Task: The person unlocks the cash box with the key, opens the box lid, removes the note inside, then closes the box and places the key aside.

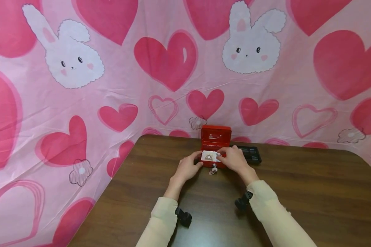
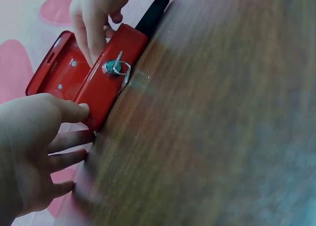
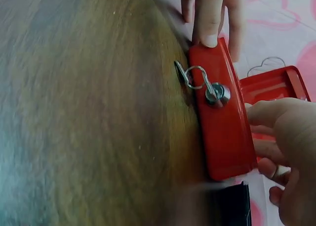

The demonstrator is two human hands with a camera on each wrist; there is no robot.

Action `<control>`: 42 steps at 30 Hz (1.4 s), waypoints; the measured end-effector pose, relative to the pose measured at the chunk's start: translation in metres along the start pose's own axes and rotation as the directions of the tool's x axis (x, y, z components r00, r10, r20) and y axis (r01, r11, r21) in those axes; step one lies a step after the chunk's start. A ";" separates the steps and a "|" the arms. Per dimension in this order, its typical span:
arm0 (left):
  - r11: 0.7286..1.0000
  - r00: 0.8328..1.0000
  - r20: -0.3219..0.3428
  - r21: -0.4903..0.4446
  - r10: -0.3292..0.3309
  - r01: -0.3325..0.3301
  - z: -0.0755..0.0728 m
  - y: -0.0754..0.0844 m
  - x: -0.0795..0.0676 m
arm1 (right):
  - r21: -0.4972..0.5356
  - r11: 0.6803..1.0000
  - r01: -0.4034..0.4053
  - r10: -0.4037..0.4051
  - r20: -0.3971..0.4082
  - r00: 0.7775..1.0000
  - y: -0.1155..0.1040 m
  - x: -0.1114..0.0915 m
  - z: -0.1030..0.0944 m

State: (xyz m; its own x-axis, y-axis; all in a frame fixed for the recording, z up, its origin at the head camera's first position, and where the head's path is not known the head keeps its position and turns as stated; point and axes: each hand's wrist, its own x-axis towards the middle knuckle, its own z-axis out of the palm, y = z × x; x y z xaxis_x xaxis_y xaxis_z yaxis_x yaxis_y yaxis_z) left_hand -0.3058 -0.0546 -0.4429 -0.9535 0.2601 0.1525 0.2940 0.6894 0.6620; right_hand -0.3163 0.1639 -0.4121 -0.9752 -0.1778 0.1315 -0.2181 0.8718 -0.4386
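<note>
A small red cash box (image 1: 216, 133) stands on the table with its lid raised against the back. Keys on a ring (image 3: 196, 77) hang from the lock on its front. Inside lies a white piece (image 1: 208, 155) with a small gold-coloured shape on it; its kind is too small to tell. My left hand (image 1: 187, 168) holds the box's left end, thumb on the front face and fingers round the side. My right hand (image 1: 236, 160) reaches over the right end with its fingertips inside, at the white piece's right edge. The front wall hides those fingertips in both wrist views.
Just right of the box, partly behind my right hand, a black compartment tray (image 1: 253, 154) lies on the brown wooden table (image 1: 312, 192). Behind the table's back edge hangs a pink cloth (image 1: 117, 79) with hearts and rabbits.
</note>
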 end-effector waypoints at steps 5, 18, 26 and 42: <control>1.000 1.000 0.000 0.001 -0.003 0.003 -0.001 -0.001 0.000 | -0.051 0.999 -0.004 0.006 0.037 0.999 -0.010 0.003 -0.001; 1.000 1.000 0.000 -0.006 -0.008 0.008 0.000 0.000 -0.002 | 0.209 0.974 -0.090 0.089 0.015 0.996 -0.018 0.002 0.002; 1.000 1.000 -0.003 0.010 -0.001 0.001 -0.001 0.000 -0.003 | 0.197 0.978 -0.070 0.075 -0.018 0.997 -0.019 0.004 0.007; 1.000 1.000 -0.014 0.031 0.003 -0.002 0.000 -0.001 -0.003 | 0.289 0.957 0.033 0.057 -0.298 0.953 -0.018 -0.001 0.021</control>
State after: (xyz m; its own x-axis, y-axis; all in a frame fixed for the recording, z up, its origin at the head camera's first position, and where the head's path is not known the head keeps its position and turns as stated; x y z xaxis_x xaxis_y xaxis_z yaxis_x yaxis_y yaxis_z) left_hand -0.3029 -0.0563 -0.4437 -0.9534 0.2528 0.1646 0.2983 0.7096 0.6384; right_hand -0.3124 0.1382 -0.4231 -0.9306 0.0168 0.3655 -0.2514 0.6966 -0.6720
